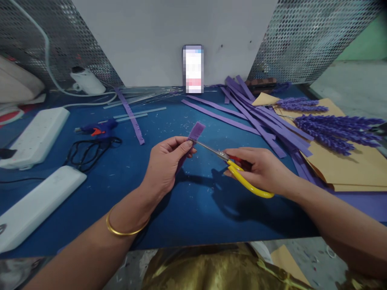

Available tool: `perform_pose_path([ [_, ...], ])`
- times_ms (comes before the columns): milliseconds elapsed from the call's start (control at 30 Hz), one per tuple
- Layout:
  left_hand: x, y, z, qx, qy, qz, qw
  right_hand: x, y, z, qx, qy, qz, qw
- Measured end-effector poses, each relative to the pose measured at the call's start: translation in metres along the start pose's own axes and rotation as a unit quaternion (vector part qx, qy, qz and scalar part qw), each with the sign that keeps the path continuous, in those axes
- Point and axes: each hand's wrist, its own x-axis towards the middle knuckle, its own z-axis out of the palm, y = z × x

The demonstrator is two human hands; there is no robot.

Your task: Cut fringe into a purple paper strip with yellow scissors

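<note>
My left hand [169,161] pinches a purple paper strip [197,129], whose upper end sticks out above the thumb and looks finely slit. The strip's lower part runs down behind my fingers. In my right hand [256,165] is a pair of scissors [246,181] with yellow handles and a bit of red. Their blades point left and meet the strip's edge beside my left thumb. How far the blades are apart cannot be made out. Another purple strip [130,114] with a notched edge lies to the left on the blue table [157,221].
Purple strips [260,117] are heaped at the right, near purple lavender-like stems [329,129] on tan paper [359,173]. A phone [193,70] stands at the back. Left are a blue glue gun [99,128], clear sticks [139,114], a white power strip [38,137] and a long white case [42,205].
</note>
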Motion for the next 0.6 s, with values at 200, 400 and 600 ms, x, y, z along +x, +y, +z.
perform_pose_path([
  [200,0.0006,0.0000,-0.0003,-0.009,-0.010,-0.001,1.000,-0.0012,0.0008,-0.0004,-0.005,0.001,-0.004,1.000],
  [400,0.0007,-0.0003,-0.0008,-0.015,-0.010,-0.007,1.000,-0.0009,-0.0009,-0.0010,-0.009,0.002,-0.002,1.000],
  [600,0.0013,0.0004,-0.0018,-0.017,-0.010,-0.014,1.000,-0.0012,-0.0005,-0.0019,-0.013,0.003,-0.009,1.000],
])
